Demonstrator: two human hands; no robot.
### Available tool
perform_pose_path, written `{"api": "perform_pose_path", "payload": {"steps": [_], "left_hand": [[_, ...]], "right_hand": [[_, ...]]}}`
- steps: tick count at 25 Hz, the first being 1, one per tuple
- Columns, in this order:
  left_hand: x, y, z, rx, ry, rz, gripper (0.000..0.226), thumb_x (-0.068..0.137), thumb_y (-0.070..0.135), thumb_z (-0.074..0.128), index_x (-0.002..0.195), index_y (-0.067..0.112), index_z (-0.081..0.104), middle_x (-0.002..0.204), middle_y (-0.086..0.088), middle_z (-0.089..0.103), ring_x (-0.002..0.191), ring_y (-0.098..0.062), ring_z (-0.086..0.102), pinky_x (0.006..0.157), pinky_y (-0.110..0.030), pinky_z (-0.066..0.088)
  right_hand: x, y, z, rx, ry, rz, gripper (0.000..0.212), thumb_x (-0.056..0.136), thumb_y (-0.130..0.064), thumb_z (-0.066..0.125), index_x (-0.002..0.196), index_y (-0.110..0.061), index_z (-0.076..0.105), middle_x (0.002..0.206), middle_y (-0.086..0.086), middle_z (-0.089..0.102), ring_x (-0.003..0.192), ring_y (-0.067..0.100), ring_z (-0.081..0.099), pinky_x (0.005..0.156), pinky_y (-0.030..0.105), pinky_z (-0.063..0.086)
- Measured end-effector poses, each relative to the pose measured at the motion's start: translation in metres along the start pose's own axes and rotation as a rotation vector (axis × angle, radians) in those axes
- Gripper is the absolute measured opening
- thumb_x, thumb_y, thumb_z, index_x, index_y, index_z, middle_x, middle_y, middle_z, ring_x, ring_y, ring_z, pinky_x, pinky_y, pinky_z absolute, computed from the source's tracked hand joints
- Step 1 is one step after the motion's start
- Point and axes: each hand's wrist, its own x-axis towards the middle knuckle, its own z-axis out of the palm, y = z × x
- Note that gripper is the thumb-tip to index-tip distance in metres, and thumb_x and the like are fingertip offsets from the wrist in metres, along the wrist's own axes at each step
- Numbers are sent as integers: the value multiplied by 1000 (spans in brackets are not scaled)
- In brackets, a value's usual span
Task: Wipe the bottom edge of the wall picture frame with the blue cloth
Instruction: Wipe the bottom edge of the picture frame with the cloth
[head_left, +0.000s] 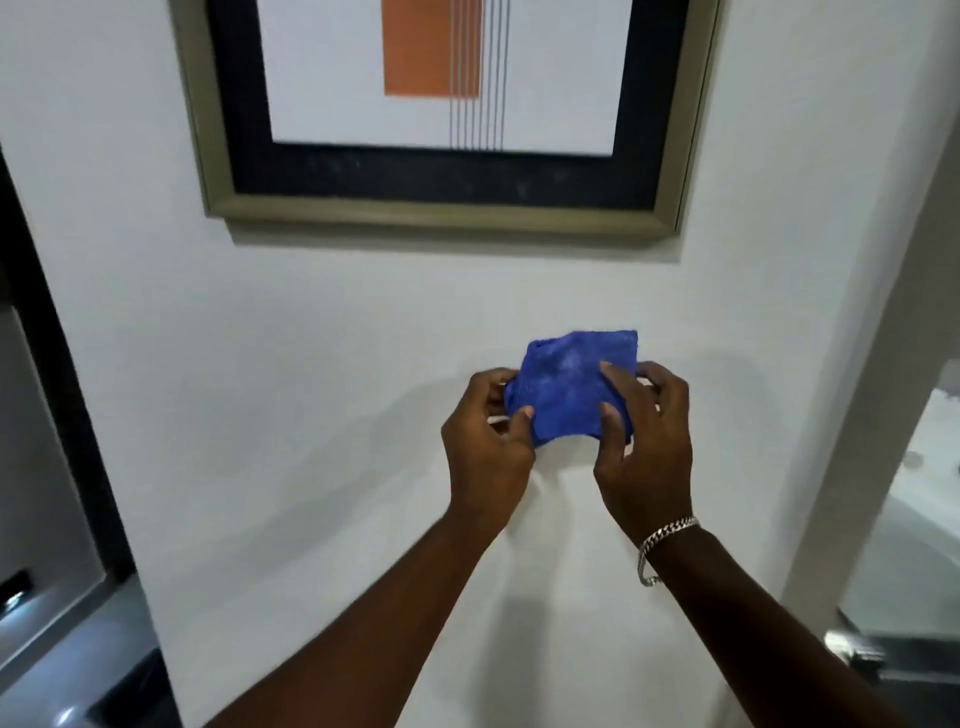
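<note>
You are facing a pale wall (311, 364), and both your hands are raised in front of it holding the cloth (569, 387), a small blue folded pad bunched between them. Your left hand (485, 441) pinches the cloth's left side, thumb in front and fingers (511, 376) curled shut around the edge behind. Your right hand (647, 447) grips the right side the same way, thumb pressed onto the front face and the fingers closed behind it; a silver bracelet (660, 545) sits on that wrist. The frame (441, 213) hangs above your fingers, well apart from the cloth, its dull gold bottom edge running from above and left of your left fingers to above and right of your right fingers. Nothing is touching it yet, so the step in hand looks like readying the cloth. To do it well, finish the fold so a flat, clean face points up past your fingertips, then let one hand take the pad alone. Raise it to one corner of the bottom edge, wrap the cloth over the lip so it meets both the front face and the underside, and draw it along in one steady pass. Press lightly: the frame hangs on the wall and a hard push could tilt it.
</note>
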Motion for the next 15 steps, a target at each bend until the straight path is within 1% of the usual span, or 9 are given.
{"api": "perform_pose_path", "payload": {"steps": [2,4,5,7,9,10,11,13,15], "left_hand": [[44,34,-7,8,14,134,29,84,2,68,107,17,60,96,11,65,87,-8,66,69,-5,52],[83,60,-11,70,2,270,30,84,2,68,112,13,61,101,6,65,88,-10,65,70,-4,51],[98,70,-12,116,-2,314,30,84,3,68,112,12,61,102,5,65,87,-10,64,70,-5,51],[123,83,-12,162,3,369,29,82,2,68,109,11,63,100,-1,69,86,-14,64,73,-12,53],[140,89,-11,178,-23,397,27,80,1,67,105,11,64,97,-4,70,84,-17,65,78,-26,55],[146,91,-13,213,-56,426,26,80,1,67,103,12,64,96,-4,70,84,-17,65,79,-29,55],[152,93,-16,273,-93,488,25,80,2,67,104,12,63,97,-5,69,85,-18,65,80,-29,54],[169,99,-30,451,-143,713,23,81,4,67,104,6,65,98,-11,68,86,-26,64,82,-29,49],[198,107,-49,621,-117,954,23,82,7,65,104,1,66,101,-18,68,92,-35,64,84,-38,47]], "right_hand": [[49,-21,4,5,75,-102,38,93,-3,56,130,-15,54,133,18,47,108,10,48,87,26,49],[93,-36,6,-1,131,-130,39,93,-5,57,131,-17,54,140,16,44,112,16,53,91,26,48],[108,-39,8,-34,146,-126,40,92,-5,57,130,-18,54,142,16,44,115,20,53,94,32,47],[131,-43,17,-258,175,-143,41,88,-5,58,126,-19,57,145,15,47,119,30,53,103,52,39],[145,-42,28,-475,165,-285,42,80,-2,60,120,-14,62,139,18,55,122,39,54,110,66,30],[151,-40,35,-501,149,-364,42,77,0,63,118,-9,64,133,20,60,120,42,57,109,69,32],[155,-40,43,-489,133,-409,41,77,1,66,118,-5,64,127,22,63,117,43,59,106,68,38],[157,-44,57,-412,128,-381,38,86,-5,58,124,-3,60,127,23,63,119,42,59,104,63,45],[146,-40,65,-430,125,-331,41,95,-21,47,133,-8,54,139,19,55,131,38,49,111,59,38]]}}
